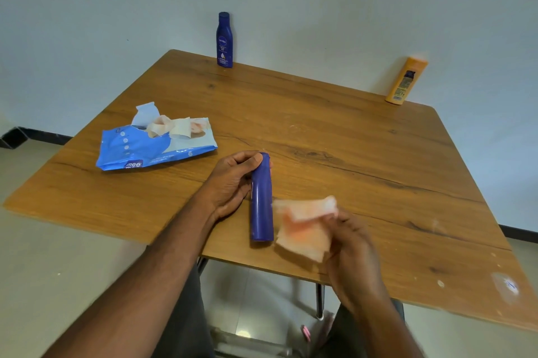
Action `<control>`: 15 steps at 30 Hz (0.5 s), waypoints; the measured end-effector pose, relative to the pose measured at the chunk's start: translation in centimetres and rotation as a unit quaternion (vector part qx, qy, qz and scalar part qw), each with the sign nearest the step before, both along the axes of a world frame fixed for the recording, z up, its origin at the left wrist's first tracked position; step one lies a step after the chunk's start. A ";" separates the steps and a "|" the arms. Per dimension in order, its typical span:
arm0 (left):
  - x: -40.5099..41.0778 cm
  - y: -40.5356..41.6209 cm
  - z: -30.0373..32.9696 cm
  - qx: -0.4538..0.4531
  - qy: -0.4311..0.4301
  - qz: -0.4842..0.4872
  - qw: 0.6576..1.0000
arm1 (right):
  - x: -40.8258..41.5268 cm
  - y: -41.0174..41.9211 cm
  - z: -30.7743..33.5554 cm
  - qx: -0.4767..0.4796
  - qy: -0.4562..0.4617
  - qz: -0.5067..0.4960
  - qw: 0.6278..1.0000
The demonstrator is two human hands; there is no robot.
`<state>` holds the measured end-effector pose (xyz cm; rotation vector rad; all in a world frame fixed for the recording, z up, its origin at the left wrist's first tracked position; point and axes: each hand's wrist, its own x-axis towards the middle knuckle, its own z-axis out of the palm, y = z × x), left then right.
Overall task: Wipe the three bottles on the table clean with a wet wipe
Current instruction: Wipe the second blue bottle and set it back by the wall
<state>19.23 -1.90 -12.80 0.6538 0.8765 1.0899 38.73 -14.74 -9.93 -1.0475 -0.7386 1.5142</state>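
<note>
A plain blue bottle (261, 203) lies lengthwise above the wooden table (334, 130) near its front edge. My left hand (233, 183) grips its far end, fingers curled over the cap. Just right of the bottle, my right hand (352, 244) pinches a folded white wet wipe (305, 226), which looks blurred and touches the bottle's side. A second dark blue bottle (224, 40) stands upright at the table's far edge. An orange bottle (406, 80) stands at the far right corner, against the wall.
An open blue pack of wet wipes (151, 145) lies on the table's left side with a wipe sticking out of its flap. The wall runs close behind the table. Table legs and floor show below the front edge.
</note>
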 end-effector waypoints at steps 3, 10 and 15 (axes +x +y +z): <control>0.2 -0.2 0.3 -0.003 0.007 0.020 1.000 | -0.1 0.5 -0.2 -0.103 0.095 -0.106 0.984; 1.0 -0.3 0.1 0.017 0.059 0.041 0.997 | -2.5 0.3 0.0 -0.131 0.110 -0.111 0.979; 1.0 -0.4 0.1 0.053 0.129 -0.002 0.990 | -2.4 0.6 -0.3 -0.119 0.086 -0.108 0.983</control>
